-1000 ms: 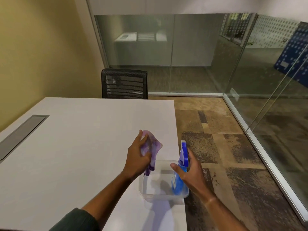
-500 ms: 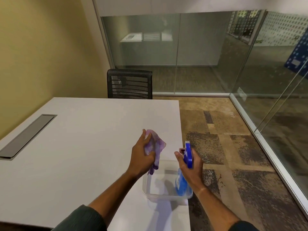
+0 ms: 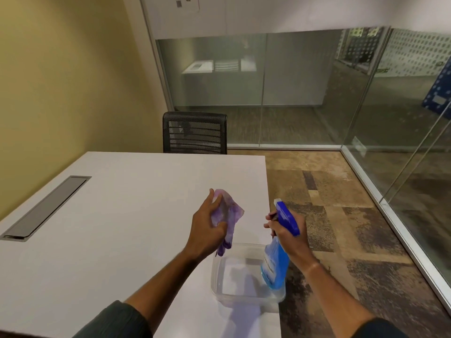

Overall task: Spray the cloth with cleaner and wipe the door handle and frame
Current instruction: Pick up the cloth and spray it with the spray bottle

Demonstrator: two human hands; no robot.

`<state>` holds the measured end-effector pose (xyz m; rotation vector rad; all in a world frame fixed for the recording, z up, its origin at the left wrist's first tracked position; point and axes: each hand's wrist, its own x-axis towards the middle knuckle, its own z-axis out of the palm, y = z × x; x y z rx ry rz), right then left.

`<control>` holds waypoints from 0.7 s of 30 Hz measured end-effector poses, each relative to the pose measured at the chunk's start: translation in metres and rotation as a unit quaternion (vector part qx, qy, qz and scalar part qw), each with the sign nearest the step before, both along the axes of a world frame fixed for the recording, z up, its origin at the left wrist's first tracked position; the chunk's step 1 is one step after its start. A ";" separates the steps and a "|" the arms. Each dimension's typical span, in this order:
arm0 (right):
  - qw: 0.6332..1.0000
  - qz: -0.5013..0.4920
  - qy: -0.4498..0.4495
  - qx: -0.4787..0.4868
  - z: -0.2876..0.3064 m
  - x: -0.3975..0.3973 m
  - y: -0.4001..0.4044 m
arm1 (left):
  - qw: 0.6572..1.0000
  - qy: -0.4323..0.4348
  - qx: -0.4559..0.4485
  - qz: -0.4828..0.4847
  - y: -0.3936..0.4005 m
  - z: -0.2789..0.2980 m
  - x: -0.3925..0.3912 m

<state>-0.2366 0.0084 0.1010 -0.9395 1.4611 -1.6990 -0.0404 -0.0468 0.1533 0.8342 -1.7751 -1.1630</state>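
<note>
Two bare hands over near right corner of smooth white matte table [image 3: 102, 215]. Left hand [image 3: 207, 228] gripping crumpled purple cloth [image 3: 228, 212], thumb up along top edge, fingers [image 3: 220, 226] curled round soft bunched fabric; thin wrinkled tail hanging down toward container rim. Right hand [image 3: 291, 236] wrapped around neck of spray bottle [image 3: 274, 264], fingers over trigger area under blue plastic spray head [image 3: 286, 217]; nozzle aimed left toward cloth, a gap between nozzle and cloth. Bottle body translucent plastic, blue liquid inside, pale label on side, tilted, lower end above or inside right side of container, contact unclear. Clear rectangular plastic container [image 3: 220, 290] with rounded corners sitting at table's right edge, just below both hands, glossy see-through walls. Long grey recessed metal slot [image 3: 46, 208] set flush in table at left, well apart from hands. Black mesh-back chair [image 3: 195, 132] tucked at far edge of table. Plain yellow painted wall [image 3: 61, 81] at left. Glass partition panels [image 3: 292, 89] with slim silver aluminium frames across back and right, faint reflections on surface. Patchy brown and tan carpet tiles on floor [image 3: 341, 215], rectangular blocks, rough mottled texture. Dark green sleeves at both forearms, bottom of view.
</note>
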 end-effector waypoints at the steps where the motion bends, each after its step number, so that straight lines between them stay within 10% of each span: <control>1: 1.000 0.031 0.005 0.002 0.011 -0.005 -0.002 | 1.000 0.005 0.003 -0.003 -0.001 0.004 -0.001; 21: 0.942 0.324 0.066 0.066 0.161 -0.014 -0.031 | 0.992 -0.048 -0.064 0.100 -0.036 0.109 0.006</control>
